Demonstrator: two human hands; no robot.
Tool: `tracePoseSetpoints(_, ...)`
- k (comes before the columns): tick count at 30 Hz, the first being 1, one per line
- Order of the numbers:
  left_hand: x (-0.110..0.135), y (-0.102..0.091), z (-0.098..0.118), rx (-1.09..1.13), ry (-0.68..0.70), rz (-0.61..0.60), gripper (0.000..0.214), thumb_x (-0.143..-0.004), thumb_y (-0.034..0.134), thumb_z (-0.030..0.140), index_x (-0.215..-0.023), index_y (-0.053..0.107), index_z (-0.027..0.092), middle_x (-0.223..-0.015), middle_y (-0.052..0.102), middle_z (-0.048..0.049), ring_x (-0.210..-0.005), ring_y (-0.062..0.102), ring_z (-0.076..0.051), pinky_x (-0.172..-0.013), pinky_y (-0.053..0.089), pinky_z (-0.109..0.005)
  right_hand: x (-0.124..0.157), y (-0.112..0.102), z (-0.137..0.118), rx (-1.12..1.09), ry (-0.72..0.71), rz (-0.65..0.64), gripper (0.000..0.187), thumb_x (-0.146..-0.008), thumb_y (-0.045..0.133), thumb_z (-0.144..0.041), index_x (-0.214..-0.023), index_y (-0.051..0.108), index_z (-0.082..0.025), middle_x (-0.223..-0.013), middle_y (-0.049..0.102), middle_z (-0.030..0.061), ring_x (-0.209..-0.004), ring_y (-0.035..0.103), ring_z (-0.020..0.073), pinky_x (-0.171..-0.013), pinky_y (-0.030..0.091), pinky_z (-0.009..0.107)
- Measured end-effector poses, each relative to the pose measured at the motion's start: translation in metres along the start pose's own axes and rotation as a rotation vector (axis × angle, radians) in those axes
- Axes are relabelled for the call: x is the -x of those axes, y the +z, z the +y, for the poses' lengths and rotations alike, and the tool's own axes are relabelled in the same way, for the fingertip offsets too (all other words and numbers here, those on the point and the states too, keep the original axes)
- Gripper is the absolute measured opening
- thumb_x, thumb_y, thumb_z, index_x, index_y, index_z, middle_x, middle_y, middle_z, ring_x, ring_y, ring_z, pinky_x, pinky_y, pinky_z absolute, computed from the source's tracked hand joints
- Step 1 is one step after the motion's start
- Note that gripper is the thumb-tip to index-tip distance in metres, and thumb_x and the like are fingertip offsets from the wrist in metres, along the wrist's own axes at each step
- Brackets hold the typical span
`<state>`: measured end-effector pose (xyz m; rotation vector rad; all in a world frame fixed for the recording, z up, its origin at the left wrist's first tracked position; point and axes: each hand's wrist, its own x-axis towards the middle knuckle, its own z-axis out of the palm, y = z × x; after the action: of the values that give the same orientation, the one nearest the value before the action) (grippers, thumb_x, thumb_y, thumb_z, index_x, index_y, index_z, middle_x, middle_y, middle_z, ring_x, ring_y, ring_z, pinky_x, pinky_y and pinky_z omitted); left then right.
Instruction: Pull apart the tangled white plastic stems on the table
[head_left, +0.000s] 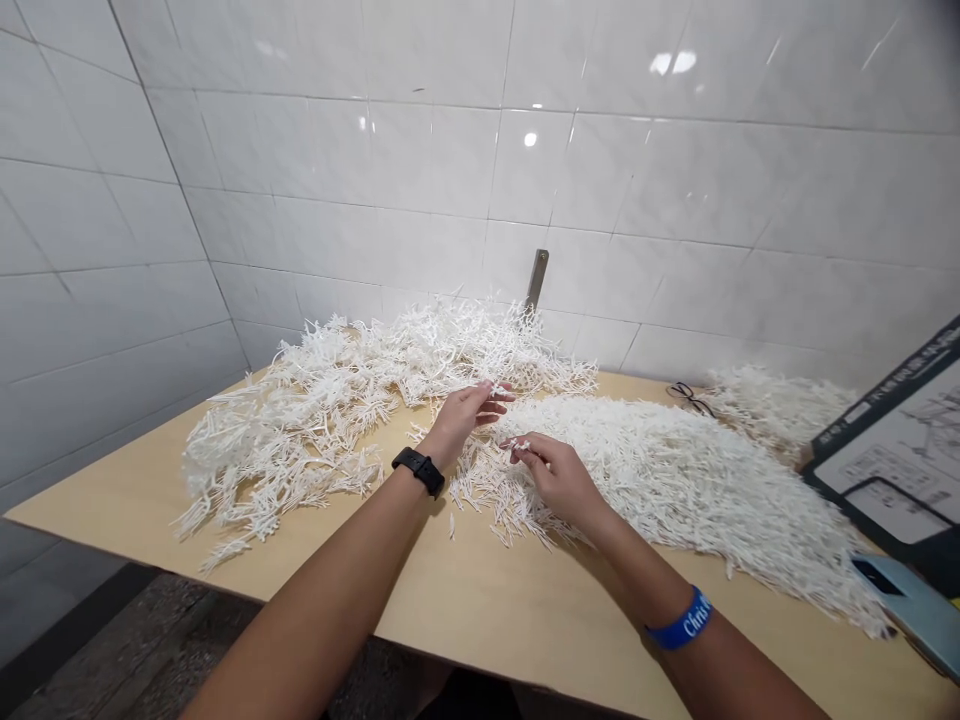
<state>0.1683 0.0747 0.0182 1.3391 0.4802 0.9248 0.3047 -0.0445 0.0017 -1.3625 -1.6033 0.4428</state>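
My left hand (457,422), with a black watch on its wrist, is over the middle of the table, thumb and index finger pinching a small white branching plastic piece (496,391). Slightly nearer and to the right, my right hand (561,482) pinches another small white plastic piece (523,446) at its fingertips. Behind and left of my hands spreads a loose, tangled heap of white branched plastic pieces (292,430). Under and beside my right hand lies a denser pile of short white plastic pieces (675,480). Fine details of the held pieces are too small to make out.
The wooden tabletop (465,610) meets a tiled wall. A metal bar (537,280) stands upright behind the heap. Dark-framed glasses (691,398) lie near a smaller white pile (776,400). At right are a dark printed box (892,450) and a light-blue phone (919,610).
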Motion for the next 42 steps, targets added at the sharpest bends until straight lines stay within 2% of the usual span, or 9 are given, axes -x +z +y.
tracePoseSetpoints(5, 0.006, 0.01, -0.002, -0.011, -0.001, -0.075, 0.044, -0.085, 0.055, 0.051, -0.104, 0.071, 0.015, -0.126, 0.062, -0.0134, -0.1, 0.059, -0.02, -0.085, 0.045, -0.032, 0.0, -0.003, 0.004, 0.148, -0.085, 0.074, 0.053, -0.073, 0.039, -0.002, -0.107, 0.07, -0.028, -0.09, 0.067, 0.0029, -0.087, 0.06, 0.0207, -0.082, 0.044, 0.036)
tracePoseSetpoints(10, 0.007, 0.007, -0.004, -0.032, 0.006, -0.099, 0.043, -0.085, 0.054, 0.052, -0.101, 0.072, 0.016, -0.124, 0.064, -0.0128, -0.101, 0.059, -0.021, -0.088, 0.044, -0.033, 0.0, -0.003, 0.004, 0.176, -0.037, 0.13, 0.043, -0.076, 0.04, -0.005, -0.097, 0.072, -0.025, -0.095, 0.069, 0.0041, -0.087, 0.062, 0.021, -0.081, 0.045, 0.036)
tracePoseSetpoints(16, 0.007, 0.011, -0.006, -0.09, 0.012, -0.147, 0.045, -0.086, 0.052, 0.053, -0.106, 0.072, 0.017, -0.124, 0.064, -0.0129, -0.107, 0.058, -0.024, -0.092, 0.043, -0.037, 0.0, -0.004, 0.003, 0.117, -0.031, 0.238, 0.047, -0.077, 0.043, -0.008, -0.114, 0.065, -0.025, -0.101, 0.067, 0.0051, -0.09, 0.059, 0.0207, -0.081, 0.045, 0.035)
tracePoseSetpoints(20, 0.007, 0.014, -0.008, -0.109, 0.022, -0.198, 0.045, -0.085, 0.056, 0.052, -0.102, 0.073, 0.014, -0.123, 0.064, -0.015, -0.111, 0.057, -0.026, -0.095, 0.042, -0.039, -0.001, -0.003, -0.002, -0.053, 0.062, 0.269, 0.027, -0.086, 0.051, -0.025, -0.109, 0.066, -0.023, -0.112, 0.065, 0.0074, -0.097, 0.058, 0.022, -0.08, 0.045, 0.035)
tracePoseSetpoints(23, 0.007, 0.016, -0.009, -0.102, 0.033, -0.304, 0.043, -0.084, 0.057, 0.051, -0.095, 0.073, 0.014, -0.131, 0.06, -0.0143, -0.117, 0.054, -0.027, -0.099, 0.041, -0.041, -0.004, -0.001, 0.0, -0.21, 0.16, 0.223, 0.036, -0.082, 0.062, -0.043, -0.111, 0.065, -0.021, -0.114, 0.065, 0.0089, -0.088, 0.059, 0.0208, -0.074, 0.047, 0.034)
tracePoseSetpoints(28, 0.009, 0.016, -0.008, -0.12, 0.028, -0.419, 0.039, -0.086, 0.055, 0.051, -0.087, 0.071, 0.015, -0.145, 0.047, -0.0122, -0.12, 0.052, -0.027, -0.099, 0.04, -0.042, -0.007, 0.002, 0.004, -0.423, 0.212, 0.267, 0.04, -0.074, 0.071, -0.045, -0.102, 0.065, -0.018, -0.086, 0.064, 0.0039, -0.069, 0.054, 0.0145, -0.061, 0.044, 0.029)
tracePoseSetpoints(32, 0.01, 0.019, -0.008, -0.14, 0.054, -0.439, 0.042, -0.085, 0.055, 0.054, -0.083, 0.07, 0.014, -0.15, 0.039, -0.0113, -0.106, 0.059, -0.025, -0.093, 0.044, -0.04, -0.008, 0.002, 0.004, -0.539, 0.194, 0.267, 0.032, -0.073, 0.073, -0.041, -0.095, 0.065, -0.018, -0.068, 0.056, -0.0019, -0.059, 0.048, 0.0113, -0.056, 0.039, 0.027)
tracePoseSetpoints(37, 0.009, 0.021, -0.011, -0.129, 0.055, -0.39, 0.043, -0.084, 0.058, 0.052, -0.107, 0.068, 0.019, -0.135, 0.056, -0.012, -0.103, 0.059, -0.022, -0.093, 0.043, -0.039, -0.008, 0.002, 0.006, -0.587, 0.206, 0.29, 0.023, -0.075, 0.072, -0.039, -0.084, 0.063, -0.02, -0.065, 0.053, -0.0032, -0.056, 0.045, 0.0102, -0.055, 0.036, 0.026)
tracePoseSetpoints(42, 0.008, 0.02, -0.013, -0.037, 0.062, -0.379, 0.049, -0.08, 0.066, 0.042, -0.124, 0.059, 0.021, -0.135, 0.054, -0.012, -0.096, 0.061, -0.019, -0.091, 0.045, -0.039, -0.005, -0.001, 0.002, -0.572, 0.199, 0.226, 0.024, -0.082, 0.064, -0.04, -0.072, 0.06, -0.018, -0.069, 0.054, -0.0009, -0.061, 0.047, 0.0109, -0.058, 0.038, 0.026)
